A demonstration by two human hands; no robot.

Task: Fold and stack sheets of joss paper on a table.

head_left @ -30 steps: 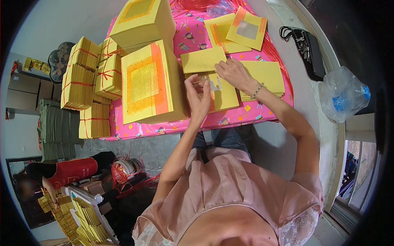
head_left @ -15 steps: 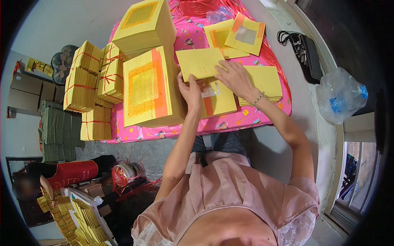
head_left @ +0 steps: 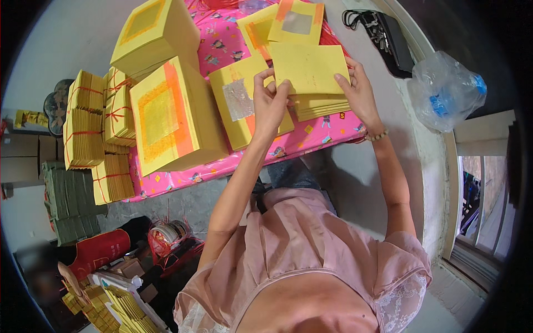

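Note:
A folded sheet of yellow paper (head_left: pixel 310 67) is held between my two hands. My left hand (head_left: pixel 270 102) pinches its lower left corner. My right hand (head_left: pixel 360 91) grips its right edge, thumb on top and fingers behind. Just under the sheet lies a low stack of folded yellow papers (head_left: pixel 322 109), partly covered by it. To the left of my left hand rests a flat pile of unfolded yellow sheets (head_left: pixel 220 83), whose top one bears a silver foil patch and an orange band.
Two tall blocks of yellow paper (head_left: pixel 180 119) (head_left: pixel 161 39) and several red-tied bundles (head_left: pixel 84 119) fill the left of the pink patterned cloth (head_left: pixel 219 41). Loose sheets (head_left: pixel 297 23) lie at the back. A bagged bottle (head_left: pixel 447 97) and black pouch (head_left: pixel 388 41) sit right. Another person in red (head_left: pixel 102 252) is lower left.
The folded sheet has moved right, from above the unfolded pile to above the folded stack. My right hand has shifted from its top face to its right edge. The view has turned somewhat.

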